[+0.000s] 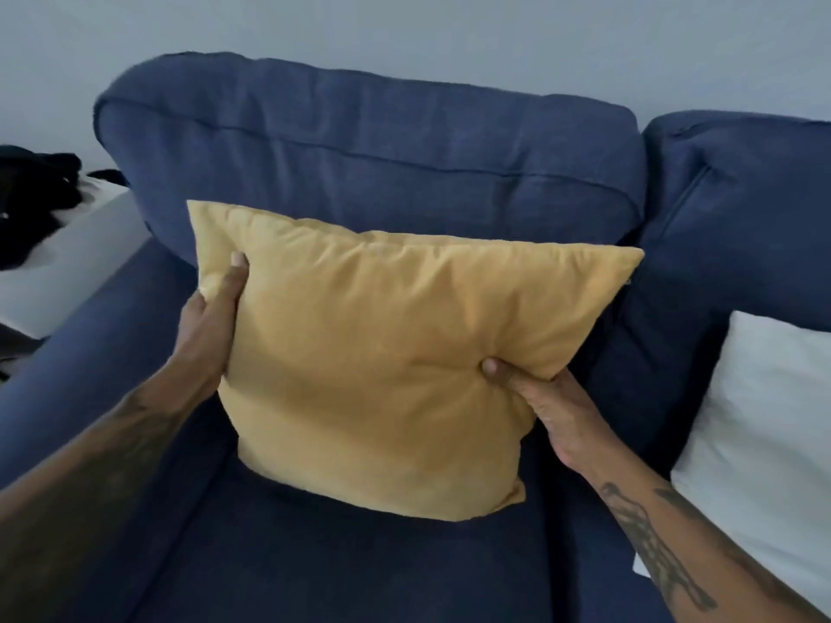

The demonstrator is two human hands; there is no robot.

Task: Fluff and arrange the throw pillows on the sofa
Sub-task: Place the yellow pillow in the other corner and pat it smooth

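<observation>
A mustard-yellow throw pillow point(382, 353) stands upright on the seat of a dark blue sofa point(359, 141), in front of the left back cushion. My left hand point(216, 317) grips its left edge, thumb on the front face. On the pillow's right edge my right hand point(539, 402) holds it lower down, with the thumb pressed into the fabric. A white pillow point(764, 442) lies on the seat to the right, partly cut off by the frame edge.
The sofa's left armrest point(76, 353) runs along the lower left. Beyond it stands a white surface point(67, 245) with a black item point(31, 200) on it. A pale wall point(404, 29) rises behind the sofa.
</observation>
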